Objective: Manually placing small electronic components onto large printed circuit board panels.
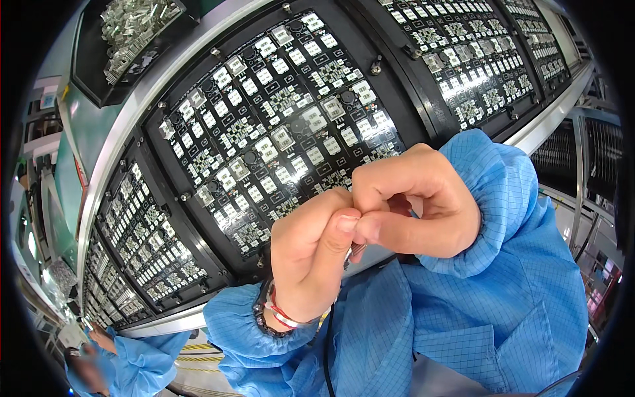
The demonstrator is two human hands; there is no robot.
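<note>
My left hand (309,248) and my right hand (423,205) meet fingertip to fingertip in front of my body, both closed in a pinch. A little metallic piece (358,250) peeks out below the left fingers; its exact kind is too small to tell. Whatever lies between the right thumb and index finger is hidden. Just beyond the hands, a panel of black circuit boards (256,89) with rows of white and silvery components sits in a black frame (397,92). The left hand covers part of its near edge.
A black bin (89,73) heaped with small silvery metal parts (135,33) stands at the far left. More framed board panels (473,73) line the conveyor to the right and left, behind a metal rail (122,135). Another person in a blue sleeve (155,354) is at the lower left.
</note>
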